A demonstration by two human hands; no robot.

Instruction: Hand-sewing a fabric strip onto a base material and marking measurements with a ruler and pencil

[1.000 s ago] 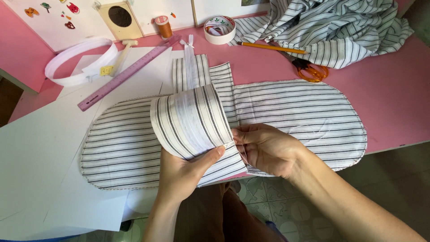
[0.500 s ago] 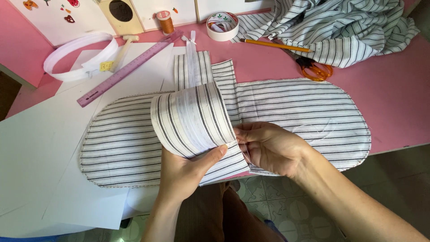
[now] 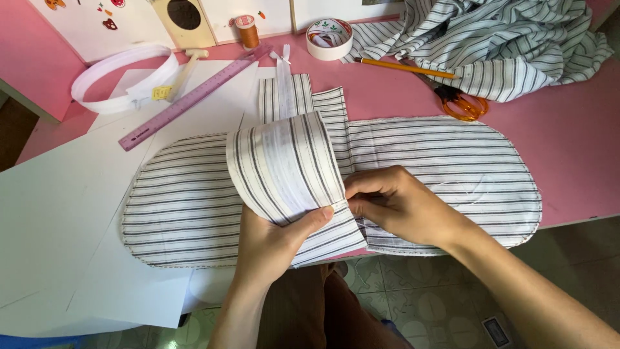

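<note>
the striped fabric strip [image 3: 284, 165] is white with thin dark grey stripes running along its length, and it curls up off the work in a loose arch, its paler underside facing the camera. it rises from the middle of a long oval striped panel [image 3: 445, 168] that lies flat on the pink tabletop [image 3: 568, 129], the panel's stripes running sideways and a line of stitching following its rounded ends. the strip's far end lies flat beyond the panel, beside a white zipper [image 3: 283, 77] that points toward the back of the tabletop.

the left hand [image 3: 278, 249] comes up from below and is closed on the near edge of the curled strip, thumb on top and fingers underneath. the right hand [image 3: 400, 207] rests on the panel just beside it, fingers curled in and pinching the fabric at the same edge, so the two hands touch at the fold (what exactly the right fingertips grip is hidden).

the left part of the panel overlaps large sheets of white paper [image 3: 58, 213]. on them lies a purple ruler [image 3: 194, 97], set on a diagonal. further back sit a white curved band [image 3: 119, 74], a spool of orange thread [image 3: 246, 29] and a roll of tape [image 3: 329, 37]. to the right, a yellow pencil [image 3: 403, 66] and orange-handled scissors [image 3: 455, 102] lie near a crumpled heap of striped cloth [image 3: 504, 39].
</note>
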